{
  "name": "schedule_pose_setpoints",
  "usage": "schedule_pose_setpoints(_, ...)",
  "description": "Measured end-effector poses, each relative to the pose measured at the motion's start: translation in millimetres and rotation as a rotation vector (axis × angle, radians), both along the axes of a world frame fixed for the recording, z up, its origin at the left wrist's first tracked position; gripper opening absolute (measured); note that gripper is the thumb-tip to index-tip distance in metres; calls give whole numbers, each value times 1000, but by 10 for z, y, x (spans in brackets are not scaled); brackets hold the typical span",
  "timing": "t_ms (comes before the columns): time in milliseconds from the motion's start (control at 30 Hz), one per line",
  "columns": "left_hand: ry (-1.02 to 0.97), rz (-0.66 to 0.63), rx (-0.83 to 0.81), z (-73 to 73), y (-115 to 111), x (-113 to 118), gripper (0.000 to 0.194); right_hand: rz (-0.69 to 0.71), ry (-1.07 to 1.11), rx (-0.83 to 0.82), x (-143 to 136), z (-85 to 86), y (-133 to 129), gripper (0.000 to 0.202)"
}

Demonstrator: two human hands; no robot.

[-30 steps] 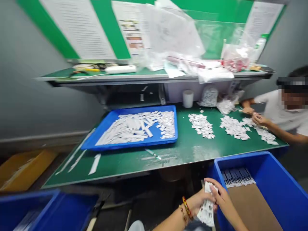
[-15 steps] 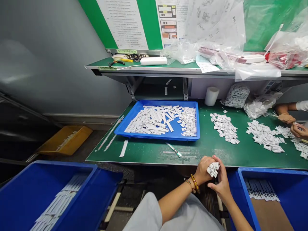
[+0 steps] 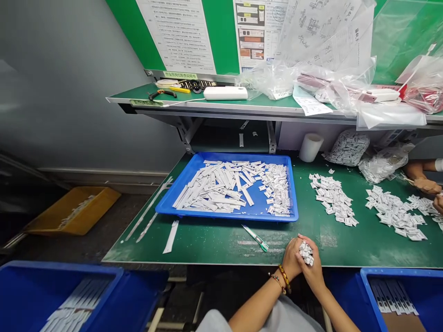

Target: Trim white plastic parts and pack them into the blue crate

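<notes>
Near the table's front edge, a bunch of small white plastic pieces point(image 3: 306, 253) is cupped between my two hands. My left hand point(image 3: 291, 259), with beaded bracelets at its wrist, wraps the bunch from the left. From the right, my right hand point(image 3: 314, 275) closes round the same bunch, its thumb and fingers against it. A green-and-white utility knife point(image 3: 256, 238) lies on the green table point(image 3: 214, 240), left of my hands. Behind it, a blue tray point(image 3: 226, 213) holds long white strips point(image 3: 214, 186) and small white pieces.
Piles of small white pieces point(image 3: 334, 198) lie to the right, with filled plastic bags point(image 3: 348, 147) and a white roll point(image 3: 310, 147) behind. Blue bins point(image 3: 119, 272) flank me below the table. A co-worker's hand point(image 3: 427, 185) shows at far right. Above runs a cluttered shelf point(image 3: 263, 107).
My right hand has closed in on the bunch; half a second ago its thumb and fingers were spread beside it. The camera view has shifted, so the table sits lower in the picture.
</notes>
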State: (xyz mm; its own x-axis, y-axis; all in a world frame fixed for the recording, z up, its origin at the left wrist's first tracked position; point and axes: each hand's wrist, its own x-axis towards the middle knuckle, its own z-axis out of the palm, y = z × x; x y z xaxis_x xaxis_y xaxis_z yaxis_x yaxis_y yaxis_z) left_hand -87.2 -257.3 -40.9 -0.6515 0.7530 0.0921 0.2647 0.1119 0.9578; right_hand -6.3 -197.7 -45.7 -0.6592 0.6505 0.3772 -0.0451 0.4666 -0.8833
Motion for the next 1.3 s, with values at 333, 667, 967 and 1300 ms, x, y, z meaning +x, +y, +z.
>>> schedule_pose_setpoints(333, -374, -50, 42, 261, -69, 55, 46, -219, -87, -302, 179, 185, -85, 55)
schedule_pose_setpoints(667, -744, -321, 11, 857, -200, -13, 51, -276, 34, -766, 229, 1025, 20, 42)
schedule_pose_setpoints(967, -978, -373, -82, 1152, -105, 205, 52, -280, 43, -738, 533, 1269, -8, 34)
schedule_pose_setpoints(1300, -1109, -350, -188, 878, 119, 536, 39, -882, 130, -497, 1929, 1016, 594, 33)
